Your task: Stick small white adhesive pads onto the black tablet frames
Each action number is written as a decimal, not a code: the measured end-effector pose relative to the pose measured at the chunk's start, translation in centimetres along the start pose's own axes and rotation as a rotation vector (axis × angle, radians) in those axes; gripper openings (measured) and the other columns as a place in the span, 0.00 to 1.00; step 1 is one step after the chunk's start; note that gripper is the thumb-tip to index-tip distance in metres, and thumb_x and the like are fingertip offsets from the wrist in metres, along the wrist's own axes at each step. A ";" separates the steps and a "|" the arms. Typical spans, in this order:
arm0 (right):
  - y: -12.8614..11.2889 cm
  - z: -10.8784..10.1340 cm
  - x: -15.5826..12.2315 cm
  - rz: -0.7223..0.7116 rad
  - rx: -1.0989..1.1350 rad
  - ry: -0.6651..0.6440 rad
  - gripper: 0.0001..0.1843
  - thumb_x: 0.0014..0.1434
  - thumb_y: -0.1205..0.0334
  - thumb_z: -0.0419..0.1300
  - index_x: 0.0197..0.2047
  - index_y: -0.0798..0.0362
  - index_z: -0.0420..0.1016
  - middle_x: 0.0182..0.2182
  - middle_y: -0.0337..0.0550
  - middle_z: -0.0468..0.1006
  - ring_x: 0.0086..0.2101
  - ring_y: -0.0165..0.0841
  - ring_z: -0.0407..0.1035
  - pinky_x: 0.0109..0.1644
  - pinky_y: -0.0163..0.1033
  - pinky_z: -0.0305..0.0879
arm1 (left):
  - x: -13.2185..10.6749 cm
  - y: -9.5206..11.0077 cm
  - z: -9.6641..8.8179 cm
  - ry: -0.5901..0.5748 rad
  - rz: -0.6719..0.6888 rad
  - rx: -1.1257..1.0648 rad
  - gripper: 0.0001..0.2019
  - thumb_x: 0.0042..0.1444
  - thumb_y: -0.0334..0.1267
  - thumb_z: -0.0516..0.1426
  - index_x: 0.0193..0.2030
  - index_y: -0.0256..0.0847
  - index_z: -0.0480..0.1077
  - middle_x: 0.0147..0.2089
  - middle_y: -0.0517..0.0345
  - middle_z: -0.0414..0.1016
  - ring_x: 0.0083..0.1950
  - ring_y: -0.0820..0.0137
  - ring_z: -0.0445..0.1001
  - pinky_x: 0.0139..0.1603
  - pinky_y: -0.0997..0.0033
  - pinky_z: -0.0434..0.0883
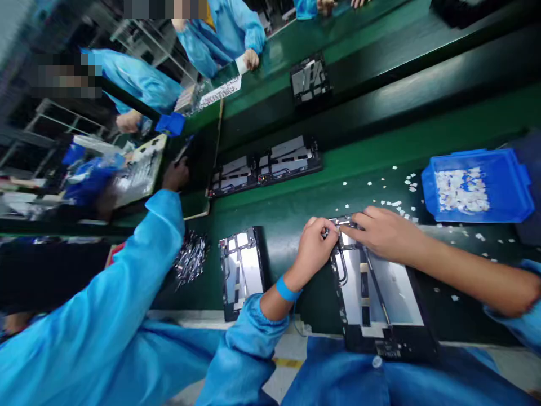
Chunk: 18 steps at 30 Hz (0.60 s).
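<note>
Left hand (315, 241) pinched, thumb against forefinger, anything between them unclear, right hand (382, 234) half-spread, fingers touching the uncased tablet-like device (403, 290), its far end under both hands

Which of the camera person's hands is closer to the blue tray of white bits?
Right. The right hand is on the open device, left of the blue tray; the left hand is farther left, at the device's far left corner.

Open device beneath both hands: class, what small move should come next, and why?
Perhaps lift the left hand while the right hand steadies the device: left thumb and forefinger meet at its upper left corner, right fingertips sit beside them. Whether anything is pinched is unclear.
</note>
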State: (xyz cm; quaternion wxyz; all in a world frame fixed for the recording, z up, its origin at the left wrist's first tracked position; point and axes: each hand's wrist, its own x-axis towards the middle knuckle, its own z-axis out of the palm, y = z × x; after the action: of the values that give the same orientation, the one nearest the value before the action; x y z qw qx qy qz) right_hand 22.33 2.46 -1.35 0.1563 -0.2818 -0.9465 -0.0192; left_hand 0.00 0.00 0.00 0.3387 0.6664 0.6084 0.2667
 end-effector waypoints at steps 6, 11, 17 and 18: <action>0.0 -0.2 0.0 -0.009 -0.005 -0.004 0.20 0.66 0.70 0.58 0.59 0.52 0.75 0.41 0.50 0.75 0.38 0.41 0.60 0.38 0.44 0.48 | -0.5 0.0 0.8 0.071 -0.016 0.027 0.07 0.63 0.27 0.58 0.34 0.42 0.69 0.36 0.60 0.69 0.41 0.68 0.69 0.43 0.68 0.63; -0.1 -0.4 0.0 -0.006 -0.004 -0.006 0.20 0.66 0.71 0.58 0.60 0.52 0.75 0.42 0.50 0.76 0.38 0.41 0.60 0.38 0.44 0.49 | -0.6 0.2 1.3 0.116 -0.061 -0.004 0.08 0.60 0.26 0.58 0.33 0.42 0.68 0.36 0.60 0.69 0.42 0.67 0.69 0.43 0.68 0.63; -0.2 -0.4 -0.1 0.001 -0.017 -0.026 0.20 0.67 0.69 0.58 0.61 0.52 0.76 0.43 0.51 0.77 0.38 0.40 0.60 0.39 0.44 0.50 | -0.5 0.0 2.0 0.145 -0.157 -0.115 0.07 0.58 0.26 0.58 0.33 0.42 0.66 0.34 0.62 0.65 0.38 0.70 0.64 0.41 0.70 0.61; -0.2 -0.3 -0.1 -0.006 -0.019 -0.026 0.20 0.67 0.69 0.58 0.61 0.52 0.76 0.44 0.51 0.77 0.38 0.40 0.60 0.39 0.44 0.51 | -0.5 -0.1 2.1 0.146 -0.183 -0.149 0.07 0.58 0.26 0.58 0.34 0.42 0.65 0.33 0.63 0.64 0.36 0.71 0.63 0.40 0.70 0.60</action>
State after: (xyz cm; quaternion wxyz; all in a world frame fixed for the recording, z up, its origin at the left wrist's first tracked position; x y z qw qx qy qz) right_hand 22.43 2.24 -1.05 0.1412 -0.2809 -0.9490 -0.0250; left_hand 1.53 -0.72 -1.37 0.3652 0.5596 0.6682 0.3270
